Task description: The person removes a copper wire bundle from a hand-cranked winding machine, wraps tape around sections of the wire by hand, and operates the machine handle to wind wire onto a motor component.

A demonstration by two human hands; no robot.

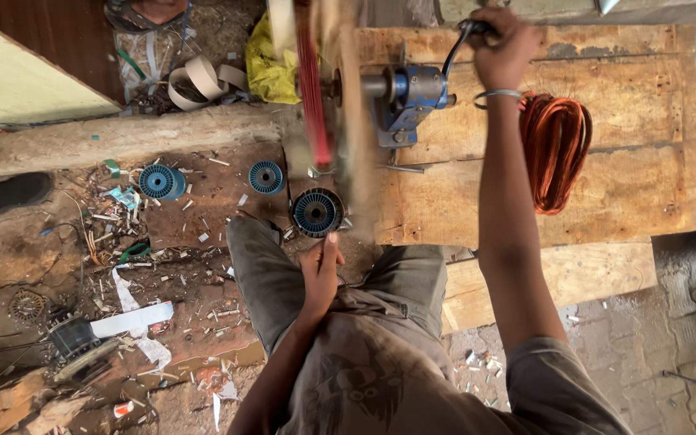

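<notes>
My right hand (pixel 503 50) holds the black crank handle (pixel 469 34) of the blue winder (pixel 412 95) on the desk (pixel 622 173), fingers wrapped tight. My left hand (pixel 321 270) rests just under the blue wire spool (pixel 316 213), fingers loose. The spinning frame (pixel 328 97) is blurry. If my left hand drifts up, I think it could get hit.

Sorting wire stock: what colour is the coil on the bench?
Copper-orange coil, head view.
</notes>
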